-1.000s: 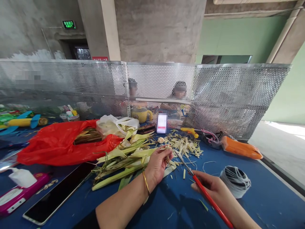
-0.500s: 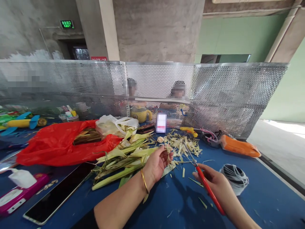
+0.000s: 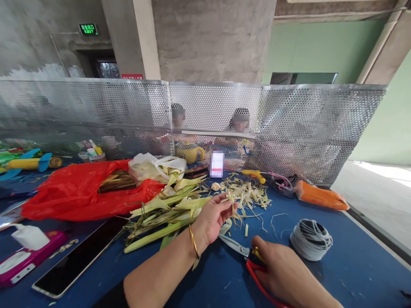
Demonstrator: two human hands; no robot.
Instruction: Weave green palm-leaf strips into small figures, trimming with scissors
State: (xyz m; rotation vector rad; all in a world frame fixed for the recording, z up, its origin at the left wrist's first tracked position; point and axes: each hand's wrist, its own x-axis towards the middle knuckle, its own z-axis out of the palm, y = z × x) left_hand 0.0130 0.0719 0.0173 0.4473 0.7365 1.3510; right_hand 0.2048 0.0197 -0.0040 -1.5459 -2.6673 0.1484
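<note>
My left hand (image 3: 213, 220), with a gold bangle on the wrist, pinches a small bundle of pale husk strips (image 3: 236, 212) whose loose ends hang to the right. Wrapped around the red handles of a pair of scissors (image 3: 236, 244) is my right hand (image 3: 278, 265). The blades point up and left, just below my left hand, near a curled husk piece and apart from the bundle. Behind lies a heap of cut husk scraps (image 3: 252, 192). Long green-yellow corn husks (image 3: 167, 218) spread to the left of my left hand.
To the right stand a spool of grey cord (image 3: 311, 241) and an orange packet (image 3: 321, 196). At left lie a red plastic bag (image 3: 73, 192), a dark phone (image 3: 80, 259) and a magenta box (image 3: 38, 254). Behind a perforated metal screen (image 3: 215, 107) sit two people.
My right hand has turned the scissors from pointing up at the scraps to pointing left below my left hand, and has regripped the handles. The left hand has barely moved.
</note>
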